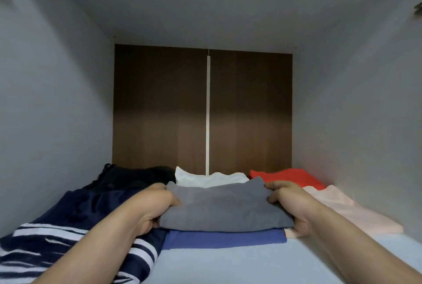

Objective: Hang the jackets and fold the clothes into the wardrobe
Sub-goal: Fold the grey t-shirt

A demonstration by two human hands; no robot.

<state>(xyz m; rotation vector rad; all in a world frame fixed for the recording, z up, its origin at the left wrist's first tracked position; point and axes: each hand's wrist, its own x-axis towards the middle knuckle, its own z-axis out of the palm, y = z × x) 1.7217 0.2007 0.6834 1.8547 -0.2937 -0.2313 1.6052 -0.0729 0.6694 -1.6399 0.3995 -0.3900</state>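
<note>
Both hands are grasping one thing. The left hand (151, 208) has its fingers curled round the left edge of the grey folded garment (223, 208), and the right hand (288, 203) is curled in the same way round its right edge. So the garment lies straight between the two hands, in the lower middle of the frame, and each hand pinches one short side of it.

Directly under the grey piece there is a blue folded garment (223, 239). Its front edge shows a little nearer to the bottom of the frame, and the grey one looks to be touching it. Both are on the pale shelf floor (228, 265) of the wardrobe compartment.

At the lower left, under the left forearm, lies a navy garment with white stripes (68, 238), and behind it a black garment (137, 176) that is less neatly folded. Behind the grey piece, in the middle, is a white folded garment (205, 178). To the right of that one is a red folded garment (287, 176), and in front of the red one, beside the right hand, a pale pink garment (347, 210).

The back of the compartment is a dark brown panel (159, 105) with a thin white strip (208, 112) running down its middle. Grey walls (52, 101) close the sides.
</note>
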